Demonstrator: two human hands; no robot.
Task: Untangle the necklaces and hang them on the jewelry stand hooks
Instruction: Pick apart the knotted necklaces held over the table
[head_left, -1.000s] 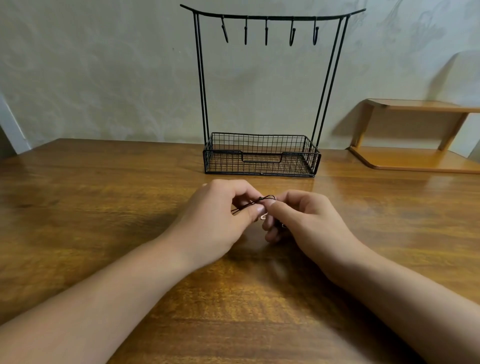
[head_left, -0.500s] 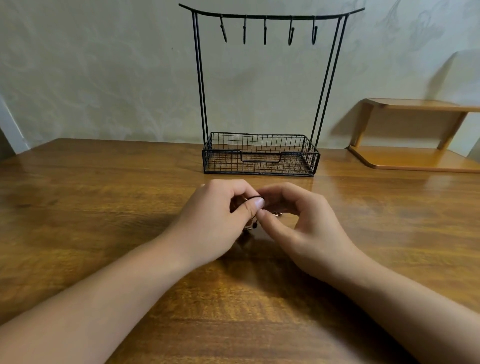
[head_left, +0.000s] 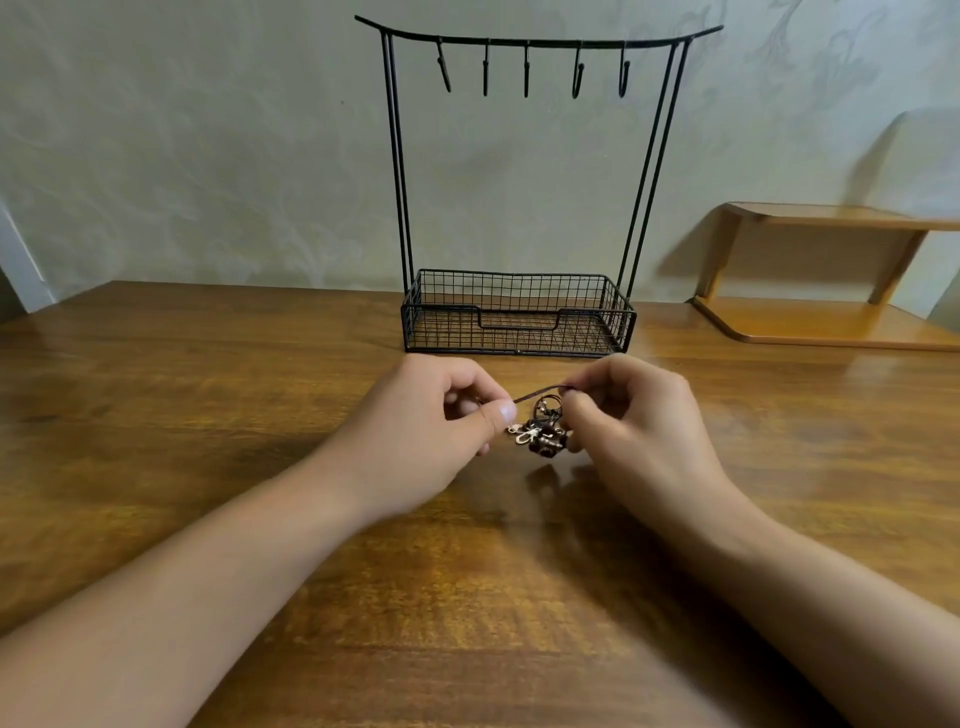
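Head view: left hand (head_left: 441, 415) & right hand (head_left: 631, 415) each pinch an end of a dark cord (head_left: 540, 393), its length running straight btwn grips. Tangle of necklaces (head_left: 543, 434) hangs just below, nearer right fingers. Stand (head_left: 519, 322) sits beyond, hooks (head_left: 527, 70) bare.

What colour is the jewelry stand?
Black all over: the jewelry stand, wire frame, hooks and basket, seen clearly in the head view.

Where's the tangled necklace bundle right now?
In the head view, the necklace bundle hangs centre frame between the left hand and right hand, both pinching its cord, in front of the jewelry stand.
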